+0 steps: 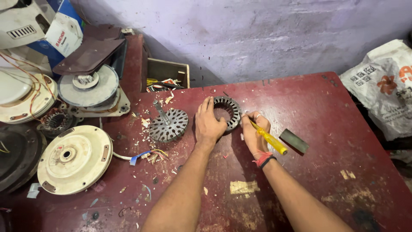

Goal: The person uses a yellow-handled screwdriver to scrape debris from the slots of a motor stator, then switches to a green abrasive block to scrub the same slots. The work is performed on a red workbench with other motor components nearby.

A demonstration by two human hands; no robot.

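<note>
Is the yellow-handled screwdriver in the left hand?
No, the right hand grips the yellow-handled screwdriver, while the left hand rests on the ring-shaped stator.

- a slotted steel rotor [168, 124] with an upright shaft, lying flat on the red table [326, 129]
- a cream round motor cover [74, 158] at the table's left edge
- loose coloured wires [148, 154] beside that cover
- a dark flat metal plate [294, 141]
- a wooden box [168, 74] of odds and ends against the wall
- a printed white sack [384, 86] at right
</note>
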